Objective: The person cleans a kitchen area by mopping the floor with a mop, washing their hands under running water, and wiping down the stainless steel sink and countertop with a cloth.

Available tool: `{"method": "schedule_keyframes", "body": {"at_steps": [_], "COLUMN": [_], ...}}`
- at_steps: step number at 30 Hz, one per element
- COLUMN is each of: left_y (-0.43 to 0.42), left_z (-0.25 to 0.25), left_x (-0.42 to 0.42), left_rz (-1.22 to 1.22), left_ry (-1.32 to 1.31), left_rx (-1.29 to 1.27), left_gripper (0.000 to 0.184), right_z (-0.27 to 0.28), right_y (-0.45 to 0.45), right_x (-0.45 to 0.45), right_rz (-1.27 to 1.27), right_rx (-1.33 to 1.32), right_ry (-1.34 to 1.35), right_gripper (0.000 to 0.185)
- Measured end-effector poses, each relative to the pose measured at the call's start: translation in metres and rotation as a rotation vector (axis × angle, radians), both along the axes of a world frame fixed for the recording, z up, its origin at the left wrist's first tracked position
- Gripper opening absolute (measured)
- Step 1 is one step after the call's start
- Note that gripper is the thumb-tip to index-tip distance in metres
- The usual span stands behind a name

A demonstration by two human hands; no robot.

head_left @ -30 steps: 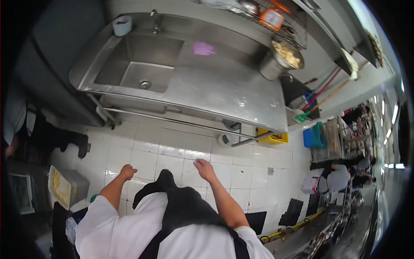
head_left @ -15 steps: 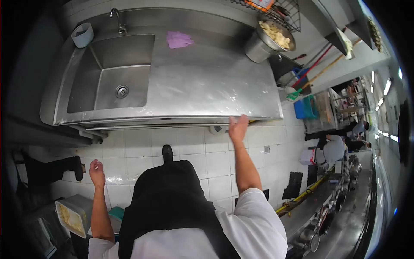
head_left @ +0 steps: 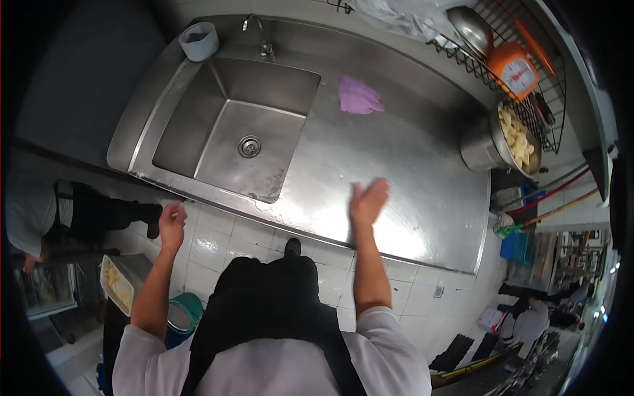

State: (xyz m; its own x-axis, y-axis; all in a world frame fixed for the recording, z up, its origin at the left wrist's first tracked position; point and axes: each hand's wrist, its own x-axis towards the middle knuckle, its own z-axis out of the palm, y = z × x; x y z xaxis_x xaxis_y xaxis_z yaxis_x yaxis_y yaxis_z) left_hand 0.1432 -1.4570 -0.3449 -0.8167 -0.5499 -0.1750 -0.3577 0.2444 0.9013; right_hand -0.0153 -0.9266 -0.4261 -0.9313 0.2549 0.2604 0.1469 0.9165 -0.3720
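Note:
My right hand (head_left: 369, 203) is over the front part of the steel counter (head_left: 403, 165), thumb apart from the other fingers and nothing in it. Whether it touches the metal is hard to tell. My left hand (head_left: 173, 226) hangs in front of the counter's left edge, fingers loosely bent, with no object visible in it. A purple cloth (head_left: 358, 96) lies crumpled on the counter, right of the sink (head_left: 249, 119). The tap (head_left: 265, 47) and a white tub (head_left: 199, 42) stand behind the sink.
A metal pot (head_left: 481, 146) stands at the counter's right end, beside a bowl of pale pieces (head_left: 517, 138). Above is a wire rack with an orange scale (head_left: 516, 72). Another person (head_left: 46, 211) is at the left, near a tub of pale food (head_left: 117, 286). More people are far right.
My body has come closer to the counter. My right hand has moved from below the counter's edge to over its surface. My left hand has risen toward the front edge.

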Motion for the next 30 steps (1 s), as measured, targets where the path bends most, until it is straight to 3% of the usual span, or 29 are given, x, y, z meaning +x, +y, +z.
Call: {"method": "schedule_keyframes", "body": {"at_steps": [5, 7, 10, 12, 14, 18, 23, 26, 30], "left_y": [0.040, 0.052, 0.054, 0.047, 0.046, 0.052, 0.076, 0.074, 0.060], "left_z": [-0.007, -0.010, -0.015, -0.025, -0.014, -0.005, 0.008, 0.007, 0.001], "left_x": [-0.086, -0.118, -0.179, -0.231, -0.300, -0.449, -0.576, -0.610, -0.604], "left_rz": [-0.216, -0.259, -0.295, -0.335, -0.355, -0.360, -0.423, -0.547, -0.674], "left_ry": [0.112, 0.095, 0.087, 0.120, 0.131, 0.337, 0.411, 0.228, 0.252], "left_rx": [0.018, 0.033, 0.090, 0.121, -0.155, -0.341, -0.259, -0.360, -0.399], "left_gripper": [0.033, 0.034, 0.032, 0.030, 0.033, 0.044, 0.043, 0.037, 0.030], "right_z": [0.005, 0.013, 0.071, 0.070, 0.068, 0.072, 0.044, 0.044, 0.056], "right_y": [-0.153, -0.195, -0.223, -0.230, -0.237, -0.260, -0.290, -0.306, -0.324], "right_x": [-0.063, -0.090, -0.106, -0.118, -0.119, -0.115, -0.121, -0.129, -0.162], "right_rz": [0.394, 0.597, 0.654, 0.588, 0.554, 0.496, 0.361, 0.332, 0.322], "right_rx": [-0.221, -0.423, -0.843, -0.832, -0.838, -0.819, -0.900, -0.907, -0.854], "right_ry": [-0.028, -0.117, -0.105, -0.182, -0.271, -0.424, -0.539, -0.539, -0.515], "right_gripper": [0.079, 0.074, 0.064, 0.059, 0.056, 0.055, 0.059, 0.056, 0.053]}}
